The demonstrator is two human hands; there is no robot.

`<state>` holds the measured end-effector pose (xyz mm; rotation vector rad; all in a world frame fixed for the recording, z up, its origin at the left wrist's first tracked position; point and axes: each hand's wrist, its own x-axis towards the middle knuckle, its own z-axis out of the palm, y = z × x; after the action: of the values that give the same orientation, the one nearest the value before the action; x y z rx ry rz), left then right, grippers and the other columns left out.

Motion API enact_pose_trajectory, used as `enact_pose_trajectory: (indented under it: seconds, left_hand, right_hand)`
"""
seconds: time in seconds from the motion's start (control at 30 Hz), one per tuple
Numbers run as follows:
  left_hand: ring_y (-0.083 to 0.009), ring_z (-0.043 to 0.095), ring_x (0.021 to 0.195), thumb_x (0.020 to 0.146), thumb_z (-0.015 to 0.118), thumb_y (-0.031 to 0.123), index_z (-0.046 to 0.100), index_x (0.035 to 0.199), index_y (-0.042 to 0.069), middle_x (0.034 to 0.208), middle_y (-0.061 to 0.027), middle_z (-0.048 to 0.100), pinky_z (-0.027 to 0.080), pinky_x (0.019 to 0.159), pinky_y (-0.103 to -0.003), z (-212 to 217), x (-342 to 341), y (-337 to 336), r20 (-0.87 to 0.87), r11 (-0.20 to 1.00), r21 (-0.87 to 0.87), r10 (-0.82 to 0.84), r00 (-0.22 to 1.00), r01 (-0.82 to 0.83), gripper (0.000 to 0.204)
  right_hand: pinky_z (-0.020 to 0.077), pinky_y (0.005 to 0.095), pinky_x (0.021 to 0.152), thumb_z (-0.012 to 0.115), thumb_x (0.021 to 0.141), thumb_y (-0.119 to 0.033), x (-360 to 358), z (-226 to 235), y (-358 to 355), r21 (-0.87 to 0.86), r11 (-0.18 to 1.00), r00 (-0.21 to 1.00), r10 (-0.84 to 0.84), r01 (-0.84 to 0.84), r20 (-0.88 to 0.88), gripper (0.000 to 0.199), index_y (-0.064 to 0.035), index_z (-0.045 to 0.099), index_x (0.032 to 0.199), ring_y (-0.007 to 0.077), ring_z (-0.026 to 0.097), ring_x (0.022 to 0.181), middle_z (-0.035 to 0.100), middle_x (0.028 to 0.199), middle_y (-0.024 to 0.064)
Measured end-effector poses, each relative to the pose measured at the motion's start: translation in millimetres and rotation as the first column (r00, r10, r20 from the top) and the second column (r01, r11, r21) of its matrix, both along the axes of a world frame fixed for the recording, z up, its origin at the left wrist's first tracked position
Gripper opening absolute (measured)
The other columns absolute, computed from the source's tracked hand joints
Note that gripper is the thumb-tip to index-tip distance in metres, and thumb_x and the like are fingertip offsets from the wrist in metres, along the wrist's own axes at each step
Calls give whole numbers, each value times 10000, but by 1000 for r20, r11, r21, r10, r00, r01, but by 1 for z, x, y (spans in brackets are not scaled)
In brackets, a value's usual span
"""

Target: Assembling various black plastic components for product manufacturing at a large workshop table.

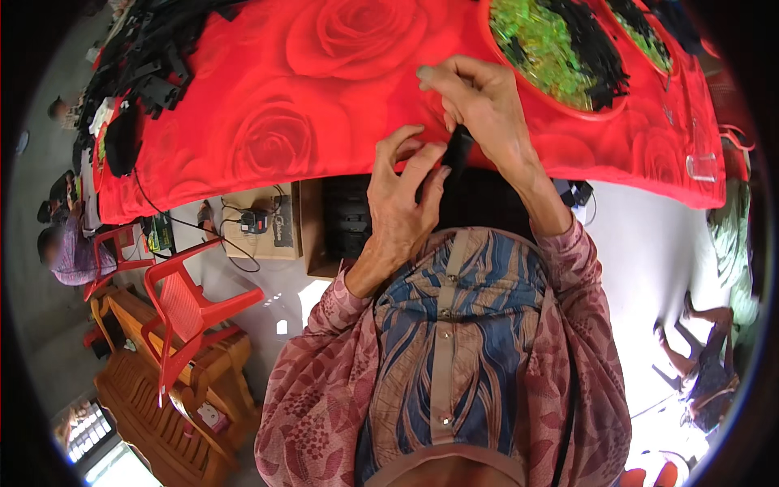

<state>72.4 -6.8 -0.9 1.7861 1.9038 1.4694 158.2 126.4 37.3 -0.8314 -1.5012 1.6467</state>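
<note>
Over the near edge of the table, my left hand (406, 187) has its thumb and fingers closed round a small black plastic-looking piece (459, 149). Part of that piece is hidden by the fingers, and its exact kind does not show. My right hand (491, 109) is just beyond and to the right, its wrist bent and its fingers curled together close above the black piece. What those fingers pinch, if anything, is too small to tell. A red round tray (596, 115) to the right of my right hand holds translucent yellow-green pieces (540, 57) and black pieces (596, 57).
A red rose-patterned cloth (276, 138) covers the table. Black parts (162, 73) are heaped at far left; another tray (649, 40) stands far right. Below the edge are a cardboard box (280, 223) and an open box (320, 235) of black things. Left stands a red chair (182, 304).
</note>
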Motion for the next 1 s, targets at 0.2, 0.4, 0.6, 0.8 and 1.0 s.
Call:
enact_pose_trajectory:
  seconds: [0.2,0.4,0.6,0.8,1.0]
  left_hand:
    - [-303,619,979,729,741,-60,648,1004,9,1231,-181,501,539,805,-369,12,-10,-2,-45,999,21,-25,999,25,299]
    - [-370,589,980,666,695,-45,673,982,5,1236,-205,519,524,792,-419,1,-12,-3,-245,995,-36,-95,965,89,320]
    - [-350,592,963,661,688,-55,686,971,5,1258,-201,514,531,762,-398,0,-14,-4,-239,994,-40,-109,965,102,315]
    - [-324,594,965,672,693,-48,698,949,15,1264,-181,513,541,736,-390,0,-18,-2,-234,991,-46,-131,963,124,284]
    - [-323,597,984,692,703,-33,697,912,22,1252,-158,520,542,728,-380,-3,-19,-1,-230,993,-14,-120,966,120,227]
  right_hand:
    - [229,234,417,681,887,-169,-8,-5,-6,-37,999,998,21,-23,-52,256,-6,631,695,6,343,467,427,510,-75]
    - [274,222,403,680,879,-135,-13,-8,-11,9,999,999,48,-48,8,235,2,619,699,2,354,479,421,518,-67]
    - [300,220,400,676,878,-129,-13,-5,-10,-34,998,999,51,-50,20,224,4,623,706,6,366,469,427,521,-63]
    - [279,214,401,683,877,-150,-11,-11,-6,-62,996,998,65,-65,3,215,-6,645,722,15,383,446,441,516,-56]
    - [341,213,449,660,897,-153,-12,-10,-7,-31,995,992,97,-95,78,202,6,658,771,23,362,461,411,519,-53]
